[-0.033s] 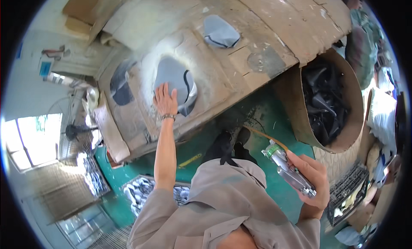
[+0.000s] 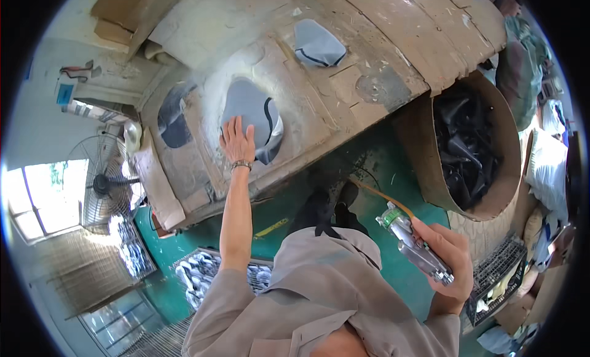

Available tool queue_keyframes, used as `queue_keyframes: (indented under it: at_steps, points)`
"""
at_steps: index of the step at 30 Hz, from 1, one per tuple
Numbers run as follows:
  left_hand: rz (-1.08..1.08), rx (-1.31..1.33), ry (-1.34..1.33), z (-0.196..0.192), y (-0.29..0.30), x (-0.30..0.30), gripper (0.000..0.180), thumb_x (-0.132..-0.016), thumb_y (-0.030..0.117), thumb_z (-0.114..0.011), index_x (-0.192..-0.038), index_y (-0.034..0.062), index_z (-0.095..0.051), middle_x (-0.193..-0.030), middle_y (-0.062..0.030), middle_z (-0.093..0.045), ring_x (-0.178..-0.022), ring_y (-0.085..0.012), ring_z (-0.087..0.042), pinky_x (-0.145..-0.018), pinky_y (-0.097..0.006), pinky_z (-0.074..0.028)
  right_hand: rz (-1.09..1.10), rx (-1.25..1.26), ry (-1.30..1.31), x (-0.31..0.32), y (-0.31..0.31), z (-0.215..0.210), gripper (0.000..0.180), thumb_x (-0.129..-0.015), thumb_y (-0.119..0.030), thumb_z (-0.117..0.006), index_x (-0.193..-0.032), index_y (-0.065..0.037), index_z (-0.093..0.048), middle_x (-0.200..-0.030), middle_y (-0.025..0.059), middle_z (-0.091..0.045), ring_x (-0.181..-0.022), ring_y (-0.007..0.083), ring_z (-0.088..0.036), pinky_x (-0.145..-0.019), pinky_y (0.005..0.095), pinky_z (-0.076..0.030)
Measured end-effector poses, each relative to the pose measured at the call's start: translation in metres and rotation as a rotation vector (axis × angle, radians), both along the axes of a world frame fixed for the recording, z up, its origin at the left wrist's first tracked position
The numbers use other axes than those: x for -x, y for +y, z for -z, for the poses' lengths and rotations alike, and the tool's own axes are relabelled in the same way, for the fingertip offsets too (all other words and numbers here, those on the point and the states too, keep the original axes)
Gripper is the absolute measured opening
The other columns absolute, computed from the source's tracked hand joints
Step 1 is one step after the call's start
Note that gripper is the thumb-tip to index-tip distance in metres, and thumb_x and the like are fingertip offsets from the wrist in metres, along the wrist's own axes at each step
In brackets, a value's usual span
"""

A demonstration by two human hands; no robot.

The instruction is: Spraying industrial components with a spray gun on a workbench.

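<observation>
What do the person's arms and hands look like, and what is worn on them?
The left hand and right hand wear no gloves. A metallic-looking band circles the left wrist; whether watch or bracelet is unclear. Short greyish-beige sleeves leave the forearms uncovered.

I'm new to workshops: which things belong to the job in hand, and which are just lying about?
In use:
- grey piece under the left hand
- metal spray gun in the right hand
- cardboard-covered table

Seemingly lying about:
- fan
- black crate
- dark pieces in the cardboard box
</observation>
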State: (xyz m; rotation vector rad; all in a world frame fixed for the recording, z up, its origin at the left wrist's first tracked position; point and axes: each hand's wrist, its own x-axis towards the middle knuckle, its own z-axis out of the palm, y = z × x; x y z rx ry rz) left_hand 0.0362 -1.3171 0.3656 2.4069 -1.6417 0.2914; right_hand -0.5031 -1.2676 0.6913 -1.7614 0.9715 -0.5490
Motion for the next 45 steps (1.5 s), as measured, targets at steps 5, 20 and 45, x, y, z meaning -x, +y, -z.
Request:
queue_keyframes:
  at_steps: [5, 20, 45]
  points:
    - [-0.074, -0.076, 0.07, -0.011, -0.003, 0.01, 0.061, -0.104, 0.056, -0.043, -0.151, 0.0168, -0.049, -0.158, -0.0056, -0.047, -0.151, -0.0322, -0.034, -0.12, -0.059, -0.023, -0.017, 0.074, 0.032, -0.016, -0.002, -0.012, 0.077, -0.066, -0.024, -0.071, -0.137, 0.006, -0.062, -0.087, 0.0155, -0.066, -0.075, 0.0317, -0.069, -0.07, 0.0337, -0.053]
    - [0.028, 0.74, 0.592, -0.033, 0.044, -0.005, 0.073, -0.106, 0.054, -0.045, -0.155, 0.0004, -0.038, -0.155, -0.0222, -0.045, -0.143, -0.0409, -0.041, -0.119, -0.049, -0.03, 0.199, 0.331, 0.227, -0.113, 0.05, -0.042, 0.055, -0.075, -0.016, -0.075, -0.125, 0.006, -0.07, -0.079, 0.0132, -0.063, -0.07, 0.0215, -0.062, -0.067, 0.0281, -0.045]
    - [-0.689, -0.245, 1.377, 0.24, 0.523, -0.043, 0.053, -0.104, 0.053, -0.05, -0.116, 0.0062, -0.072, -0.09, -0.004, -0.075, -0.075, -0.0124, -0.069, -0.063, -0.03, -0.055, -0.219, 0.664, 0.436, -0.31, 0.249, -0.114, 0.069, -0.073, -0.01, -0.075, -0.137, 0.008, -0.06, -0.088, 0.0158, -0.068, -0.071, 0.0273, -0.068, -0.063, 0.0358, -0.053]
